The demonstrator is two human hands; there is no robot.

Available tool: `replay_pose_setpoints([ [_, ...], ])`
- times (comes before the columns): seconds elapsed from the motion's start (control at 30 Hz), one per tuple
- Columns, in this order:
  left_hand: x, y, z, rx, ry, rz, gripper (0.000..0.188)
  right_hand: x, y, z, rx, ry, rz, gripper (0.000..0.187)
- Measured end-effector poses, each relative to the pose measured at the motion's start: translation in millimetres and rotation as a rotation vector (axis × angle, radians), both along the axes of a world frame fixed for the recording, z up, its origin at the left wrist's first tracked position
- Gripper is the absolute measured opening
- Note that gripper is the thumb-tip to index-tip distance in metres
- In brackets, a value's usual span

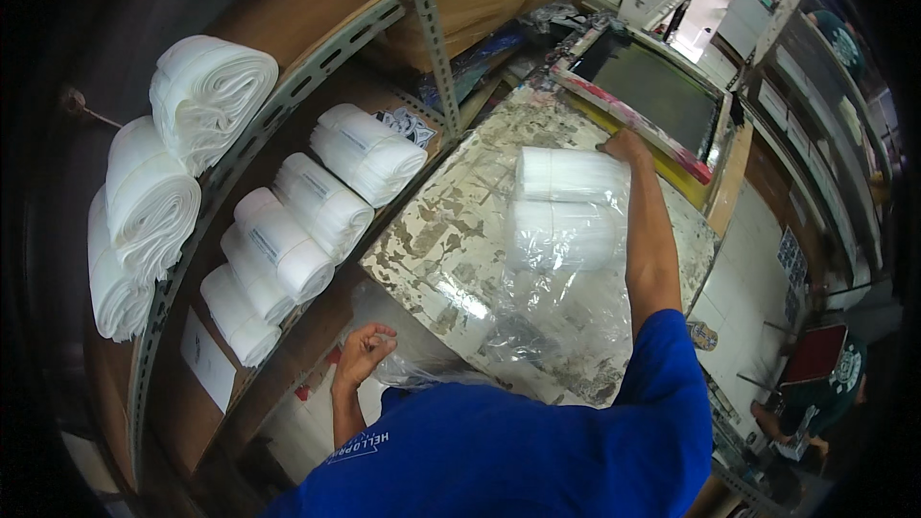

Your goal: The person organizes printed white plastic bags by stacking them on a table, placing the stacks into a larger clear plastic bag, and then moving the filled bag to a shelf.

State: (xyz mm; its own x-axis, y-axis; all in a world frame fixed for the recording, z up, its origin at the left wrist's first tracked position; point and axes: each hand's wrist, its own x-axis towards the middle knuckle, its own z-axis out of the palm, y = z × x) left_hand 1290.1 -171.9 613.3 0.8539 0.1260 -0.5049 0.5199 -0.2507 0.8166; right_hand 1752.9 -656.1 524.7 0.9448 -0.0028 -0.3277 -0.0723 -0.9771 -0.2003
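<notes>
Two white rolled bundles, a far one [573,175] and a near one [561,235], lie side by side in a clear plastic bag [547,312] on the worktable. My right hand [628,147] is closed at the bag's far right corner, beside the far roll. Its fingertips are partly hidden. The loose, crumpled part of the bag spreads toward me. My left hand [365,353] hangs off the table's near left edge, fingers loosely bent and apart, with nothing visible in it. More clear plastic [422,364] lies close to that hand.
On the left, a metal-framed shelf [317,58] carries several white rolls [278,240], with larger ones [211,86] on top. The worktable [422,249] has a stained, peeling surface. A screen-printing frame [652,86] rests at its far right. Another person [830,384] is at the right.
</notes>
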Motion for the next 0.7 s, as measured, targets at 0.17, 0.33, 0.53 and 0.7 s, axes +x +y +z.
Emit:
replay_pose_setpoints([
  [0.17,-11,10,-11,-0.049,0.013,0.074,0.021,23,13,-17,-0.024,0.298,0.123,0.054],
  [0.33,-2,21,-24,-0.108,0.052,0.050,0.020,17,-37,-36,-0.180,0.384,0.381,0.043],
  [0.53,-29,40,-29,-0.036,0.060,0.089,0.020,-67,0,6,0.316,-0.101,0.005,0.033],
  [0.7,-32,47,-59,0.089,-0.085,-0.007,0.029,-114,-9,76,0.786,-0.357,-0.074,0.017],
])
